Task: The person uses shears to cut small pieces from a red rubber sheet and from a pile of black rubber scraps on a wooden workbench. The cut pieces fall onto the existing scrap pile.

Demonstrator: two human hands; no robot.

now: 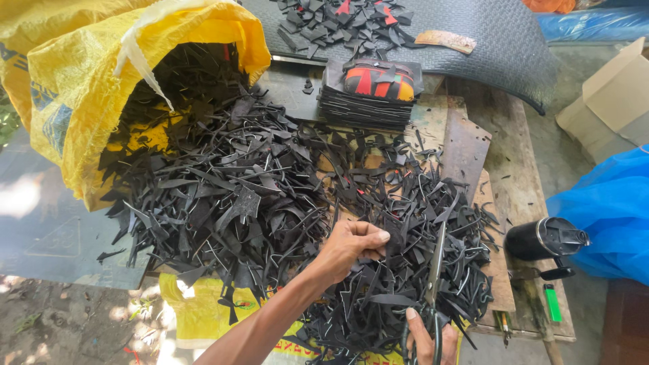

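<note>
The left hand (351,247) pinched a thin black scrap (394,242) atop the matte, jagged scrap pile (270,196); the right hand (426,338), fingers closed, gripped scissors (435,270) at the pile's near edge.

A big yellow woven sack (74,101) lies on its side at the upper left of the tabletop (520,189), its mouth open toward the middle and rimmed with a whitish inner liner; a patch of blue print shows on its flank. A second yellow sack (203,314) lies flat at the near edge, with red and green print partly hidden. At the far right an open brown cardboard box (612,101) stands on the ground, and just below it bulges a bright blue plastic bag (608,209). More blue plastic wrapping (595,23) lies along the top right edge.
</note>
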